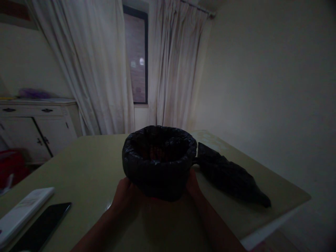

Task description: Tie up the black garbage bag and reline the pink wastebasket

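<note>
bin bag [159, 161], upright, clasped between both hands [157, 194]

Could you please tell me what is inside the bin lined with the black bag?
The black bag covers the rim and inner walls. Something reddish shows dimly at the bottom, too dark to identify. Both hands, left hand and right hand, grip its sides.

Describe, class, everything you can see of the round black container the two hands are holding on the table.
The black container is a small round bin lined with a dark, crinkled plastic bag folded out over its rim. It stands upright on the pale green table, open at the top; its inside is too dim to read. The left hand and right hand press its lower sides. A second black bag lies beside it to the right.
</note>
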The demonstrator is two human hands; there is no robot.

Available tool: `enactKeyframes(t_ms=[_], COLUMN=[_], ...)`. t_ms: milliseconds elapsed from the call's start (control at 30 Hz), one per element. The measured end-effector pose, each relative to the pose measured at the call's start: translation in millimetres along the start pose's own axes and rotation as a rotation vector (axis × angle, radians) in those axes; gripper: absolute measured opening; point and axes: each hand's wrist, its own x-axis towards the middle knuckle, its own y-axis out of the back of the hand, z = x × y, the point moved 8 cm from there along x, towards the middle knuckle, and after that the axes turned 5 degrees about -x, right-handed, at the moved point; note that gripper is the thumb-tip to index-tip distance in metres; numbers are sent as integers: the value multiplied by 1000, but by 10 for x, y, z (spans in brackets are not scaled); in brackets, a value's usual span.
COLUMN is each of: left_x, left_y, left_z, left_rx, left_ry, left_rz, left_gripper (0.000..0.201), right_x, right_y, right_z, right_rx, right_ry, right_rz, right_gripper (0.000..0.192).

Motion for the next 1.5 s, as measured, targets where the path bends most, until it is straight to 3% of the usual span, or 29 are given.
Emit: enactKeyframes(t_ms=[167,500,733,1133,1500], left_x=[4,33,20,59,103], left_y=[-1,-24,-12,2,6], left_z=[6,-64,-16,-69,-134], left_rx=[-13,18,29,38,-39], left_ry=[-35,-41,-1,3,-23], left_rz=[-7,-13,-30,-22,-35], left_gripper=[43,39,41,32,32], right_x=[-10,1,-12,-9,-4], right_y=[8,53,68,37,79], right_z=[6,-65,-153,-71,-93], right_rx=[72,-89,-96,-121,-10], right_ry=[-51,-163,-146,-153,-116], right_rz=[8,-81,-83,-89,-69], right_gripper=[32,31,34,31,27])
